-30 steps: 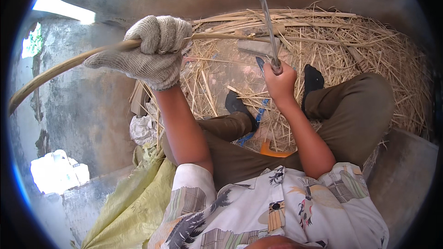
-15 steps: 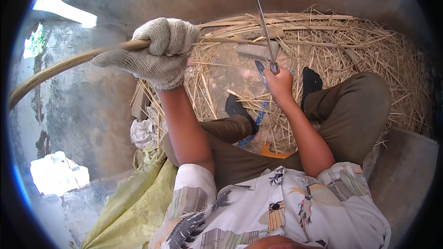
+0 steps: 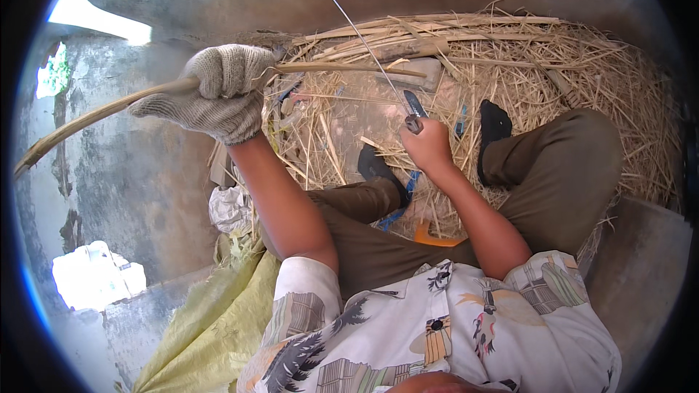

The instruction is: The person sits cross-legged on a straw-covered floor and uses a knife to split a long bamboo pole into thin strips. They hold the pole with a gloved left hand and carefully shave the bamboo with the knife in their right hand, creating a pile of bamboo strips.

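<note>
My left hand point(image 3: 215, 94), in a grey knitted glove, is closed around a long curved bamboo strip point(image 3: 87, 119). One end of the strip runs out to the far left; the other reaches right, over the floor, its tip point(image 3: 393, 70) above a grey block point(image 3: 429, 76). In my bare right hand point(image 3: 428, 147) is a knife, gripped by its handle. Its long narrow blade point(image 3: 364, 44) points up and to the left and crosses the strip's right part in the picture; whether they touch I cannot tell.
Bamboo shavings point(image 3: 597, 102) cover the floor on the right, with long strips point(image 3: 495, 20) along the far wall. A dark pointed flat object point(image 3: 415, 104) lies beyond my right hand. An orange object point(image 3: 433, 235) rests by my legs. A yellow-green sack point(image 3: 211, 320) and crumpled white bag point(image 3: 230, 209) are at left.
My left hand has moved left and slightly down with the strip, whose right end now shows. My right hand has shifted a little left and down, and the blade leans further left.
</note>
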Demonstrator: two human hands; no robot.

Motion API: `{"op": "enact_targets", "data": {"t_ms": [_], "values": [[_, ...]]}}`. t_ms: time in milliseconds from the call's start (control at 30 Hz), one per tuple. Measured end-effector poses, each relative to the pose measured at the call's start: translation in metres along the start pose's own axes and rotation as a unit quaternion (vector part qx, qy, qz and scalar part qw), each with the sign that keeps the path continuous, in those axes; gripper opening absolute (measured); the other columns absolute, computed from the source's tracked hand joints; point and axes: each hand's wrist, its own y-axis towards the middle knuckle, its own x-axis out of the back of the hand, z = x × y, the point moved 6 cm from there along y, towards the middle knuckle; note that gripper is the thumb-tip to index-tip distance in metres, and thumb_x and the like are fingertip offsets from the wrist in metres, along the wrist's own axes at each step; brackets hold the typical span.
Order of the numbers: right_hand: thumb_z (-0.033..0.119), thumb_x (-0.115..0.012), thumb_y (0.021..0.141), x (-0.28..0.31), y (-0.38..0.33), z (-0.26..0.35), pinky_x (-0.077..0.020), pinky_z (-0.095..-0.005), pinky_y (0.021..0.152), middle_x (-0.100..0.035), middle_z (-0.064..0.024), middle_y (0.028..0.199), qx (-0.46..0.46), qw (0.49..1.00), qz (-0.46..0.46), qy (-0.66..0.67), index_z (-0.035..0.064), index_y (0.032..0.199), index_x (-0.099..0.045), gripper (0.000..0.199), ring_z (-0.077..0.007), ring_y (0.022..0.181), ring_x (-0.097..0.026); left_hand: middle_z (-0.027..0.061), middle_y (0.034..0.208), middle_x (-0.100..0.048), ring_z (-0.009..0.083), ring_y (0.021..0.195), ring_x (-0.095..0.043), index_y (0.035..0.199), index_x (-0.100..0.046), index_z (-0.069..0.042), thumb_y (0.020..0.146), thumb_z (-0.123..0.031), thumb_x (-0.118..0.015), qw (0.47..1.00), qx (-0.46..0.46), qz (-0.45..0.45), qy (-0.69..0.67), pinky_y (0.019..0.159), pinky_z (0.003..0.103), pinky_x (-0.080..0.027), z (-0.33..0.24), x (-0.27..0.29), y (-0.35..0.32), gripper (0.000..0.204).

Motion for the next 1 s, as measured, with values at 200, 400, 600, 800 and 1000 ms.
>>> {"op": "enact_targets", "data": {"t_ms": [200, 400, 600, 800, 1000], "values": [[0.022, -0.065, 0.077, 0.003, -0.011, 0.02, -0.0482, -0.0442, 0.062, -0.061, -0.0214, 0.063, 0.015, 0.999, -0.013, 0.047, -0.0012, 0.068, -0.062, 0.025, -0.0355, 0.061, -0.064, -0.0036, 0.044, -0.03, 0.0129, 0.041, -0.025, 0.048, -0.034, -0.019, 0.058, -0.105, -0.038, 0.997, -0.015, 0.012, 0.078, 0.048, 0.029, -0.021, 0.005, -0.021, 0.003, 0.086], [0.022, -0.065, 0.077, -0.008, -0.007, -0.016, -0.0477, -0.0433, 0.061, -0.061, -0.0198, 0.061, -0.086, 0.996, 0.012, 0.021, -0.0017, 0.067, -0.061, 0.026, -0.0312, 0.057, -0.061, -0.0035, 0.045, -0.029, 0.0124, 0.04, -0.026, 0.049, -0.034, -0.019, 0.063, -0.103, -0.035, 0.997, -0.011, 0.028, 0.072, 0.047, 0.03, -0.023, 0.015, -0.021, 0.004, 0.085], [0.023, -0.065, 0.078, 0.019, -0.006, 0.033, -0.0477, -0.0434, 0.061, -0.062, -0.0191, 0.061, 0.02, 0.992, -0.057, 0.113, -0.0016, 0.068, -0.063, 0.027, -0.0312, 0.057, -0.061, -0.0009, 0.047, -0.028, 0.0142, 0.04, -0.022, 0.052, -0.027, -0.016, 0.076, -0.095, -0.031, 0.998, -0.052, -0.003, 0.041, 0.044, 0.032, -0.017, 0.011, -0.008, 0.0, 0.083], [0.023, -0.068, 0.078, 0.009, 0.002, 0.0, -0.0434, -0.0386, 0.056, -0.057, -0.0103, 0.054, -0.03, 0.999, -0.025, -0.004, -0.0014, 0.061, -0.055, 0.032, -0.0215, 0.049, -0.048, -0.0019, 0.046, -0.028, 0.0131, 0.04, -0.023, 0.051, -0.03, -0.017, 0.073, -0.097, -0.031, 0.998, -0.034, 0.03, 0.046, 0.044, 0.03, -0.019, 0.015, -0.016, 0.007, 0.083], [0.023, -0.068, 0.076, 0.011, 0.003, 0.007, -0.0443, -0.0393, 0.056, -0.058, -0.0122, 0.056, -0.057, 0.997, 0.047, -0.017, -0.0012, 0.064, -0.058, 0.029, -0.024, 0.052, -0.052, -0.0032, 0.046, -0.028, 0.0128, 0.04, -0.024, 0.05, -0.03, -0.019, 0.066, -0.101, -0.033, 0.995, -0.008, 0.053, 0.081, 0.045, 0.029, -0.019, 0.012, -0.03, 0.007, 0.084]]}}
